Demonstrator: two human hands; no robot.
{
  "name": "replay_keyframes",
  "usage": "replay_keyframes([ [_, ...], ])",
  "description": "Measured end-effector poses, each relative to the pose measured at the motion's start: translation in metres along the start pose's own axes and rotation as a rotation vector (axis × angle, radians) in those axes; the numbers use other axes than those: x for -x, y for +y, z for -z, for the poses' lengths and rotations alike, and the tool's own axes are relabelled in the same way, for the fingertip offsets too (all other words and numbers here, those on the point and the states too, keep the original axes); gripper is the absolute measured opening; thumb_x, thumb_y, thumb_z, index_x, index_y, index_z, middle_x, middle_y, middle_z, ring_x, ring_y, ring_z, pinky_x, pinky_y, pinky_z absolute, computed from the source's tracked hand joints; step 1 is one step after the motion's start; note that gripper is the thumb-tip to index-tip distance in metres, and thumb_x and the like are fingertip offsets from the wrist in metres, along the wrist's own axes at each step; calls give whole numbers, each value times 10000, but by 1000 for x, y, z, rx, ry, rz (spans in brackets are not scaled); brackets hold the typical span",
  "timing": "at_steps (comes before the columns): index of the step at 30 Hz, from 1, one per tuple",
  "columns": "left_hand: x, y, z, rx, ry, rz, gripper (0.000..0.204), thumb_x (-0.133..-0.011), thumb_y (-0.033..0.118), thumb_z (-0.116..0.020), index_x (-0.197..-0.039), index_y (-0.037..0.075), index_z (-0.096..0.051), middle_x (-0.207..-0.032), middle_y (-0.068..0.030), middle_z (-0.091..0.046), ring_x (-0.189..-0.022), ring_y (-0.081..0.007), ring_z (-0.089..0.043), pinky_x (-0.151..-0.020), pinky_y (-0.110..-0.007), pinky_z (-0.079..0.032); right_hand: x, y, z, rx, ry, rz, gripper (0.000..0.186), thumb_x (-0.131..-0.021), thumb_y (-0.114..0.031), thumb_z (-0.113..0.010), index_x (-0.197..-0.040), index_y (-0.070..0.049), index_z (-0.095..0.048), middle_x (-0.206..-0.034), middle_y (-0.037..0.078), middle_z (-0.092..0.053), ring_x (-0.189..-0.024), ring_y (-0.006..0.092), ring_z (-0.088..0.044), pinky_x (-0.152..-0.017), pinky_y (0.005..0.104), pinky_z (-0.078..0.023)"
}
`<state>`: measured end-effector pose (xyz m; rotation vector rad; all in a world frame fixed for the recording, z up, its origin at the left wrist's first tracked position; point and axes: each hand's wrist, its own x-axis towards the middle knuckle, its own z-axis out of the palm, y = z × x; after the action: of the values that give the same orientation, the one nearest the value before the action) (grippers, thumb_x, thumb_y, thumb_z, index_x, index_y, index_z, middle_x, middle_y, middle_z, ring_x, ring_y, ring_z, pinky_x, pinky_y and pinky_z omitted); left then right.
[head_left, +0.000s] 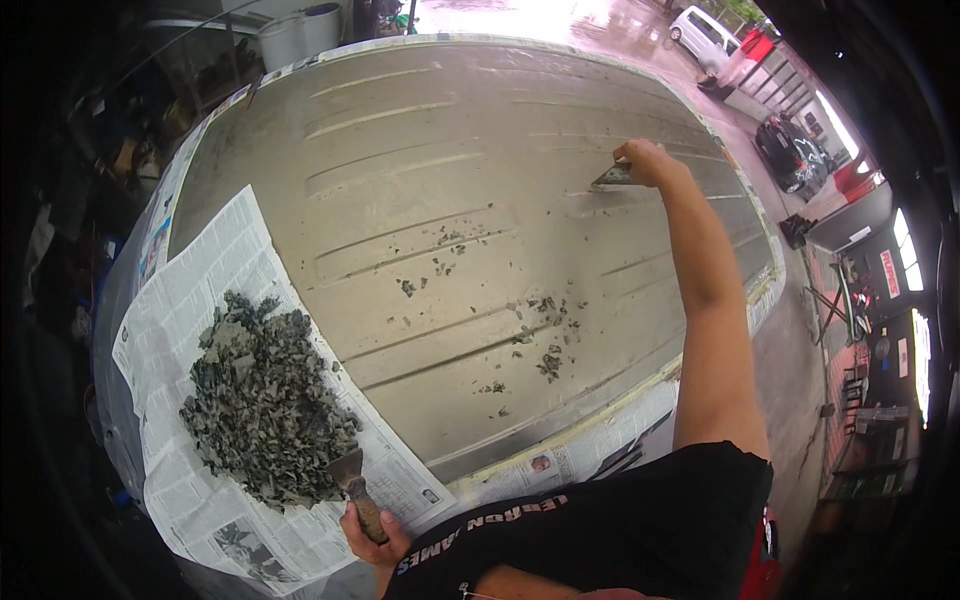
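A large beige ribbed panel [430, 230], shaped like a vehicle roof, fills the middle. My right arm reaches far across it. At its end my right hand [645, 162] is closed on a scraper [614, 177], whose flat blade is down at the panel beside a rib; its handle is hidden in the fingers. Low and near my body, my left hand [375, 530] grips a second scraper [347, 466] by its worn handle. That blade points up, at the edge of a pile of dark grey flakes [265, 400] heaped on spread newspaper [235, 235]. Loose flakes [550, 362] are scattered over the panel.
Taped newspaper [560, 465] lines the panel's edges. White buckets [300, 38] stand beyond the far left corner, near cluttered shelving. Past the right edge lie a floor, a dark car [793, 155] and a folding stand [835, 300]. A white van [704, 38] is outside.
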<state>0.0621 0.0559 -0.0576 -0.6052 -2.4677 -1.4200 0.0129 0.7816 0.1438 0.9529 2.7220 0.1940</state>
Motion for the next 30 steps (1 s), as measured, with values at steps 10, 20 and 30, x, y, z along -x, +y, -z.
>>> replay_keyframes([
  [10,-3,1,3,19,-46,-11,550,-963,182,-647,-1389,-103,-447,-1266,-246,-556,-1105,-315,-569,-989,-410,-456,-12,-46,23,-77,-192,296,337,-737,2,-655,-1051,-106,-712,-964,146,-727,-923,346,-688,-786,420,-547],
  [20,-7,3,8,-16,-72,0,567,-959,193,-650,-1392,-102,-434,-1235,-235,-560,-1091,-311,-566,-975,-409,-454,-45,-31,15,-37,-164,151,344,-717,0,-642,-1034,-111,-717,-993,143,-721,-966,320,-678,-780,432,-535],
  [30,-9,6,2,-57,-5,-52,546,-917,152,-646,-1347,-124,-454,-1094,-251,-566,-947,-354,-577,-849,-429,-478,15,-71,60,-177,-127,241,313,-760,10,-617,-1048,-88,-690,-1014,171,-703,-973,351,-660,-812,441,-520],
])
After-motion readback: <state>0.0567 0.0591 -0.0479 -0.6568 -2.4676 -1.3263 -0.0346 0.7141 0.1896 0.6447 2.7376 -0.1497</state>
